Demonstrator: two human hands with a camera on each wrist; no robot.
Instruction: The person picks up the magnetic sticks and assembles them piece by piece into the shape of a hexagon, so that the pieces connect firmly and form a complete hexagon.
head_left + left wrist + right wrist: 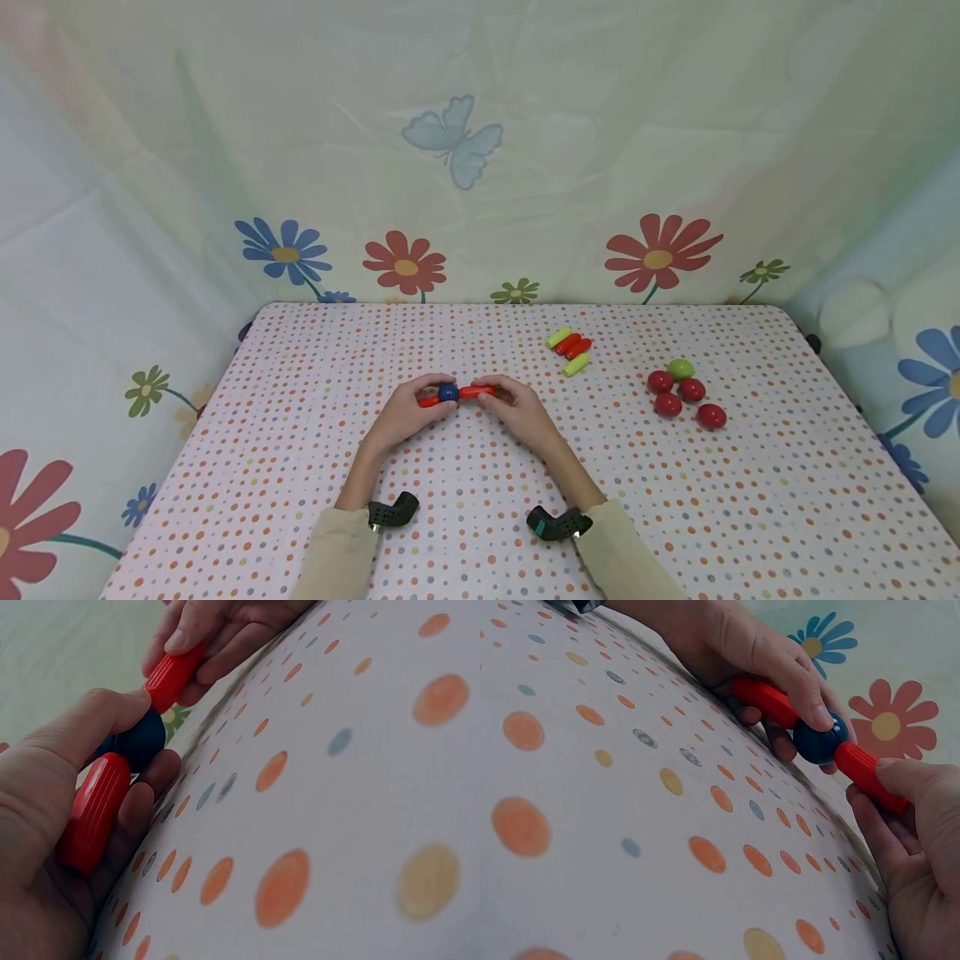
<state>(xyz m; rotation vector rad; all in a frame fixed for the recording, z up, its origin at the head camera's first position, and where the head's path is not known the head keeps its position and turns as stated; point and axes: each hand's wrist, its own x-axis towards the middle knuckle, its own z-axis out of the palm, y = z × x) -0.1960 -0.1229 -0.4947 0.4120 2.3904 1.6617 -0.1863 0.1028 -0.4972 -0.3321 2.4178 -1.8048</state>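
Note:
A dark blue ball [447, 392] has a red ribbed rod on each of two sides, making a nearly straight row. My left hand [405, 410] grips the ball between thumb and fingers, and the left red rod [95, 814] lies along its palm. With thumb and fingertips, my right hand [517, 408] pinches the right red rod [870, 776], whose inner end meets the ball. Both hands are just above the dotted tabletop, near its middle. The far end of the right rod is hidden by the right fingers.
On the dotted table [465, 500], two red rods [567, 344] and two yellow-green rods [576, 364] lie behind and right of the hands. Farther right sit several red balls [668, 405] and one green ball [681, 369]. A flowered curtain [300, 167] hangs behind the table.

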